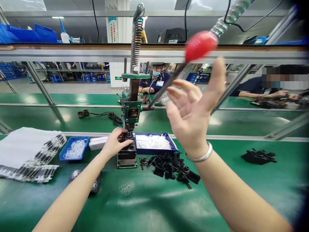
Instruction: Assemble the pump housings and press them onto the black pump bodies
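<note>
A green hand-operated arbor press (132, 111) stands on the bench in front of me. Under its ram, my left hand (117, 141) has thumb and fingers around a black plastic part (129, 136) on the press base; its far side is hidden. The press lever (169, 80) slants up to the right and ends in a red knob (201, 45), slightly blurred. Just below the knob, my right hand (193, 109) is raised with fingers spread and holds nothing. A pile of black plastic parts (169, 167) lies right of the press base.
Behind that pile is a blue tray (175, 146) of thin white pieces. Left of the press are a blue bin (62, 154) of white rings, white boxes (98, 143), small fans (95, 185) and layered white sheets (26, 145). More black parts (259, 156) lie far right. People work across the bench.
</note>
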`<state>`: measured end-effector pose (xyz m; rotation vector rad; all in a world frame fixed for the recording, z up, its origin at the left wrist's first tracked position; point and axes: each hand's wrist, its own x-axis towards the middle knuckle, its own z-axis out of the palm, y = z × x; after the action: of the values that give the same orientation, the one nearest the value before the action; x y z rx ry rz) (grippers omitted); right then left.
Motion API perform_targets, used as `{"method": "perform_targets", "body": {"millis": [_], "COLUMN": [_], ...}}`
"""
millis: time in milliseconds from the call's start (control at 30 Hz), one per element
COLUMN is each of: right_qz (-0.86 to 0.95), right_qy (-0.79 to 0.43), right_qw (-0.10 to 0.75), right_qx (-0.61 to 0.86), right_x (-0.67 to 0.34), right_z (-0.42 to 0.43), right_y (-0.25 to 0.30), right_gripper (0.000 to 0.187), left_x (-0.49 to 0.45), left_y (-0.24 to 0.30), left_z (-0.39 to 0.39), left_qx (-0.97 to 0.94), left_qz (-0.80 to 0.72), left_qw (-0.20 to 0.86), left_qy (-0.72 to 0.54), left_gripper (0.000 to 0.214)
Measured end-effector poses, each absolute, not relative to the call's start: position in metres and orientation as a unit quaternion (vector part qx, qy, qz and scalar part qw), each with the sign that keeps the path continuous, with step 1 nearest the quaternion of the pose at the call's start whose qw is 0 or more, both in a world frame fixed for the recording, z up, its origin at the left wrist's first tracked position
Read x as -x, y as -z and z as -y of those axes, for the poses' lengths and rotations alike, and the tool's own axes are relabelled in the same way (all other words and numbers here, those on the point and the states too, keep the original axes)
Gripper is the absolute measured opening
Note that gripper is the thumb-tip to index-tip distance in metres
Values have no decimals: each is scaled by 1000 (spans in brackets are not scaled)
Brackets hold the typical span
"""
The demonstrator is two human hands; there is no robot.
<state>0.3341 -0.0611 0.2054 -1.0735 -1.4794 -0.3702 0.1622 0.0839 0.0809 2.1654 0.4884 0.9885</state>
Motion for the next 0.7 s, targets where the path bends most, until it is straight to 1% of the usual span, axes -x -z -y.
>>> {"method": "perform_targets", "body": {"millis": [67, 133, 167, 200, 300, 400, 467, 533, 600, 700], "right_qz": [623, 629, 625, 615, 557, 523, 500, 430, 311, 188], "right_qy": [113, 32, 7, 0, 28, 89, 124, 148, 169, 187], "right_qw": [583, 514, 486, 480, 513, 519, 499, 477, 457, 439], "right_qx": [510, 582, 611, 626, 652, 671, 697, 752, 816, 858], "right_x": [-324, -308, -300, -292, -278, -292, -324, -373, -434, -524], "right_z": [75, 89, 95, 100, 114, 126, 138, 157, 179, 210], "right_y": [-178, -138, -117, -99, -66, -57, -54, -45, -31, -1], "right_gripper": [85, 91, 91, 88, 62, 39, 30, 27, 28, 30], "left_x": [-159, -159, -161, -163, -177, -197, -209, -216, -216, -213], "left_y": [-80, -76, -72, -68, -56, -42, -30, -14, 7, 38], "left_z": [-61, -34, -21, -8, 19, 34, 42, 50, 58, 69], "left_qx": [-837, -838, -837, -836, -829, -828, -840, -857, -879, -907], "left_qz": [-195, -197, -196, -192, -162, -122, -95, -70, -54, -61], "left_qw": [331, 295, 273, 247, 179, 171, 186, 195, 199, 226], "left_qy": [-390, -415, -432, -451, -505, -520, -501, -471, -430, -351], "left_gripper": [32, 39, 42, 44, 44, 50, 55, 57, 54, 52]}}
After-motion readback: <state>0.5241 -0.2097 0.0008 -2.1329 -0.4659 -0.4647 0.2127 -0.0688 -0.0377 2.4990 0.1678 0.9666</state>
